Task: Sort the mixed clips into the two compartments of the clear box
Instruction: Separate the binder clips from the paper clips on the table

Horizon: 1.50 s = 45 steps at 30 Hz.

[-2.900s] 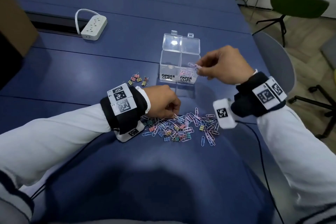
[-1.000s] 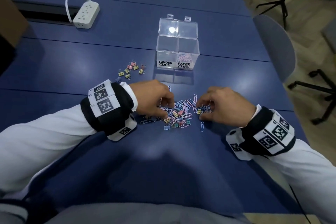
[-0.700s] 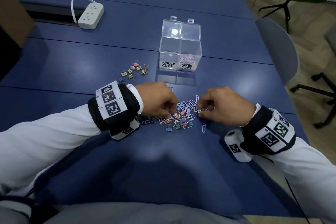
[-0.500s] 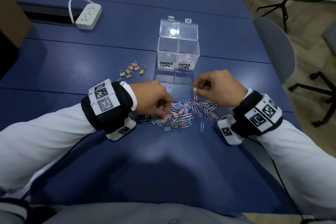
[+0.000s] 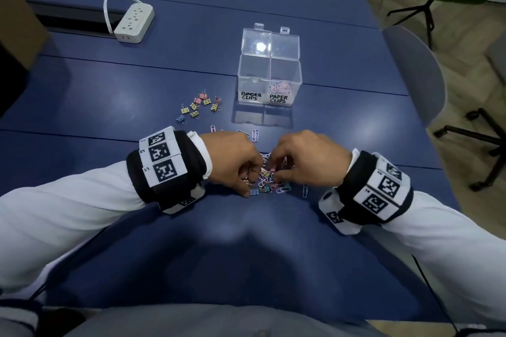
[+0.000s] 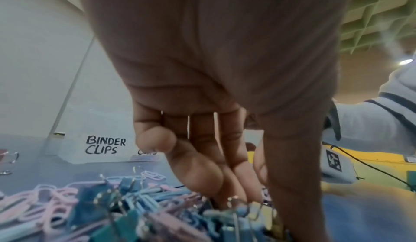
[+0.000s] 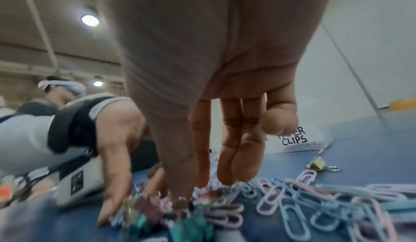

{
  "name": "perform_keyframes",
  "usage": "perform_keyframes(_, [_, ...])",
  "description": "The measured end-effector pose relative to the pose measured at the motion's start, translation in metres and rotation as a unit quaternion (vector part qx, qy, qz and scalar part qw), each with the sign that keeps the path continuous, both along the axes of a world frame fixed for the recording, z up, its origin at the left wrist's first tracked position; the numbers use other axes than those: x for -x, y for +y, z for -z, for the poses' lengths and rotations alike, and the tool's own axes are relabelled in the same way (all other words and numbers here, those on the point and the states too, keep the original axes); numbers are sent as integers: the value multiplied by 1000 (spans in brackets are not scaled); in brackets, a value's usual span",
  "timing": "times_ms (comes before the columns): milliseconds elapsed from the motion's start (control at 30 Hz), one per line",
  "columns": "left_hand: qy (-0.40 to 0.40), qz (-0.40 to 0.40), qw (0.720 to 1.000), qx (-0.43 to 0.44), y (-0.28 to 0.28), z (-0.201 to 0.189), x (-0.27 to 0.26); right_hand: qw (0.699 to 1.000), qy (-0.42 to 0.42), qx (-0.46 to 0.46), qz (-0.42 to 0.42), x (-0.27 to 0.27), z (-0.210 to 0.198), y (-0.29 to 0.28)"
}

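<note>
Our right hand (image 5: pixel 310 163) back down on mixed pile (image 5: pixel 269 176) — half a second ago it was lifted toward clear box (image 5: pixel 269 74). Fingers reach nearly straight into clips; whether they pinch one, we cannot tell. Left hand (image 5: pixel 232 161) curled at pile's left edge, grip unclear. Paper clips sit in right compartment. Binder clips (image 5: pixel 198 108) lie apart — left of box. Power strip (image 5: pixel 134 18) far left.
</note>
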<state>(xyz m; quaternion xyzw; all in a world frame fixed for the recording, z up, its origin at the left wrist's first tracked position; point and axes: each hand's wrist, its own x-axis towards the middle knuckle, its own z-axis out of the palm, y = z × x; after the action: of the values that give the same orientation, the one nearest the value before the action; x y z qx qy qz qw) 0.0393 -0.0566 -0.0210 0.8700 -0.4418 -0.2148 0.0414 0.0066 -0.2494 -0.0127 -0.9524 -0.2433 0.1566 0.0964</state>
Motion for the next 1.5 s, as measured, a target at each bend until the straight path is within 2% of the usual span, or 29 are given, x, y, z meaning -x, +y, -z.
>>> perform_keyframes(133, [27,-13,1000,2,2,-3,-2,1000,8,-3,16,-3,8,2])
perform_keyframes(233, [66,-44,995,59,5,-14,-10,999,27,-22,21,-4,11,-1])
perform_keyframes(400, [23,-84,987,131,-6,-25,-45,997,47,-57,36,0,10,-4])
perform_keyframes(533, [-13,-82,990,111,-26,-14,-68,988,40,-127,72,-1,-1,-10])
perform_keyframes(633, [-36,-66,991,107,-33,-8,-73,974,-1,-183,134,-15,-6,-25])
perform_keyframes(733, [-67,-58,991,103,-26,-8,-69,964,-33,-180,194,-31,-2,-43])
perform_keyframes(800, [-63,-48,993,92,-16,-11,-59,964,-36,-163,205,-37,4,-50])
perform_keyframes(933, [4,-10,998,67,-3,-8,-27,973,-26,-131,188,-45,15,-51])
perform_keyframes(1033, [24,5,998,54,-1,2,-16,979,-22,-111,167,-49,16,-48])
perform_keyframes(1233, [6,-11,999,50,3,3,-23,989,-18,-50,136,-61,17,-43])
perform_keyframes(1400, [5,-2,999,50,4,5,-22,983,-46,-90,153,-54,10,-38])
perform_keyframes(1500, [-6,8,998,54,1,7,-23,990,-30,-85,109,-31,1,-32])
